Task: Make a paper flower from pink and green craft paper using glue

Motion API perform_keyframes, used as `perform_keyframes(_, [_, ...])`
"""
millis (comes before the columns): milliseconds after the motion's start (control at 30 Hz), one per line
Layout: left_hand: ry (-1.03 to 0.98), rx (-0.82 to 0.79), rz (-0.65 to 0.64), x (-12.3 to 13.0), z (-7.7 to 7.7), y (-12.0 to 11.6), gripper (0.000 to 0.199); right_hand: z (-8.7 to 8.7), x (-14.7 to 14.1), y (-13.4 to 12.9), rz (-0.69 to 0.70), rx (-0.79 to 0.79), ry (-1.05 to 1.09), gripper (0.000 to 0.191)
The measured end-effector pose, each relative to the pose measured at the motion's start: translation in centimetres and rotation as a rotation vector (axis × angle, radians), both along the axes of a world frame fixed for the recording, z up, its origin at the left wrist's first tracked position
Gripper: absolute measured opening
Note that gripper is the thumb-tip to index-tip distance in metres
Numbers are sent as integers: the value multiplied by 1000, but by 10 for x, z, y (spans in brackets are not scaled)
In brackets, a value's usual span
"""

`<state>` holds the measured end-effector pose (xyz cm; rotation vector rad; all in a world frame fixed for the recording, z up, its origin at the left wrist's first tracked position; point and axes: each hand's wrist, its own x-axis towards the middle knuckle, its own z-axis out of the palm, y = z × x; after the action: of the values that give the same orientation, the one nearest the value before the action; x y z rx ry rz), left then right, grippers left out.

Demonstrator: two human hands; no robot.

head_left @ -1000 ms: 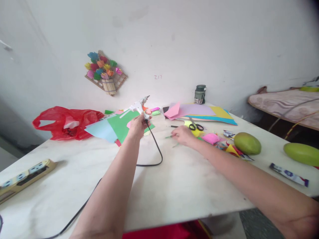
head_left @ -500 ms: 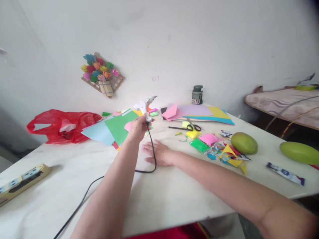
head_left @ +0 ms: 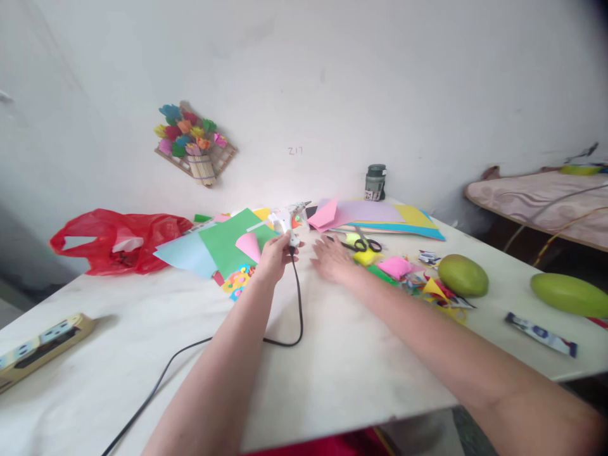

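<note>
My left hand (head_left: pixel 277 256) is wrapped round the lower end of a white glue gun (head_left: pixel 283 221), whose metal nozzle points up and to the right. From its base a black cord (head_left: pixel 300 310) loops down across the table. My right hand (head_left: pixel 332 259) lies palm down on the tabletop with its fingers stretched out, close to a pair of black-handled scissors (head_left: pixel 361 244). Beyond the left hand rests a pink paper cone (head_left: pixel 249 246) on a green sheet (head_left: pixel 218 237). A patch of colourful paper pieces (head_left: pixel 236 282) lies beside the left wrist.
Coloured sheets (head_left: pixel 394 223) and a dark bottle (head_left: pixel 375 182) stand near the wall. On the right are clay packets (head_left: pixel 395 267), paper scraps (head_left: pixel 441 296), two green mangoes (head_left: pixel 463 275) and a tube (head_left: pixel 540 334). A red plastic bag (head_left: pixel 102 237) and a power strip (head_left: pixel 45 348) lie left.
My left hand has moved slightly right and lowered the glue gun toward the table. My right hand has slid forward and to the right, nearer the scissors.
</note>
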<state>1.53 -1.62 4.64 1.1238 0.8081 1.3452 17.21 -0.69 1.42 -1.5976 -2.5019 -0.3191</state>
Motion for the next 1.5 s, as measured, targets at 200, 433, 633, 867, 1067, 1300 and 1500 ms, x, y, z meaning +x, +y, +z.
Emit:
perform_keyframes(200, [60, 6, 25, 5, -17, -2, 36, -11, -8, 22, 109, -242, 56, 59])
perform_keyframes(433, [71, -86, 107, 18, -28, -2, 34, -6, 42, 28, -110, -99, -13, 60])
perform_keyframes(633, [36, -180, 135, 30, -29, -5, 22, 6, 29, 3, -295, -72, -108, 52])
perform_keyframes(867, [4, -208, 133, 37, -34, -8, 21, -16, 21, -8, -30, -307, 171, 69])
perform_keyframes(1067, [15, -152, 189, 37, -37, -8, 24, -7, 41, 11, -272, -180, 123, 63])
perform_keyframes(1300, [-46, -115, 237, 32, -38, -9, 30, -7, 5, 49, -100, -233, 161, 61])
perform_keyframes(1500, [-66, -162, 254, 32, -42, -4, 29, -8, 5, 58, -186, -242, 117, 70])
